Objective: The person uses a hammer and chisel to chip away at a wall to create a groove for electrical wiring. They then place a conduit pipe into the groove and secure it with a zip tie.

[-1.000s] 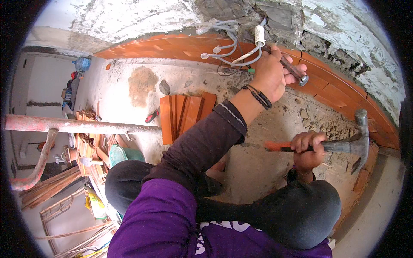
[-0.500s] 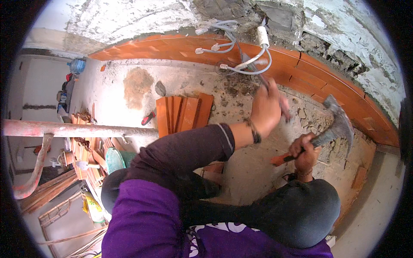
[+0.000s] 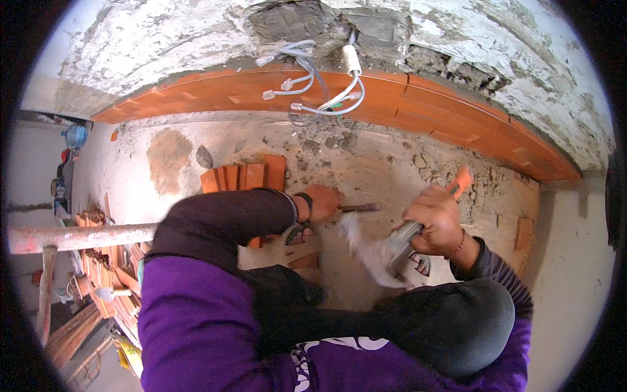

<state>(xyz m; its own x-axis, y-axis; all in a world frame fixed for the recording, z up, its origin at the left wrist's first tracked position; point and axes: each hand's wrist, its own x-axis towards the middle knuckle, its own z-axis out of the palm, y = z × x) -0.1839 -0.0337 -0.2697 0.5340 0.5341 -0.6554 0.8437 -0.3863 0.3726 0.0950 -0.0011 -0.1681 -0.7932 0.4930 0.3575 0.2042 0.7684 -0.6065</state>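
My left hand [image 3: 321,202] is closed around a metal chisel [image 3: 360,208], whose bare end sticks out to the right, low over the dusty floor. In my right hand [image 3: 436,222] I grip a mason's hammer [image 3: 375,255] by its handle. The orange end of that handle points up and away, while the motion-blurred head hangs toward me, just right of the chisel. Chisel and hammer head look apart. Behind my left forearm lie several orange tile strips [image 3: 253,175], partly covered by the sleeve.
Grey cables [image 3: 326,98] with clear plugs hang from a white conduit [image 3: 351,60] in the rough wall, over a band of orange tiles [image 3: 385,98]. Rubble [image 3: 424,163] lies along its foot. At left are a metal pipe [image 3: 85,238], stacked wood-coloured strips and a trowel [image 3: 112,294].
My left hand has drawn the chisel away from the wall, down and left. The right hand has swung the hammer round, so its head now points toward me. The view has shifted too.
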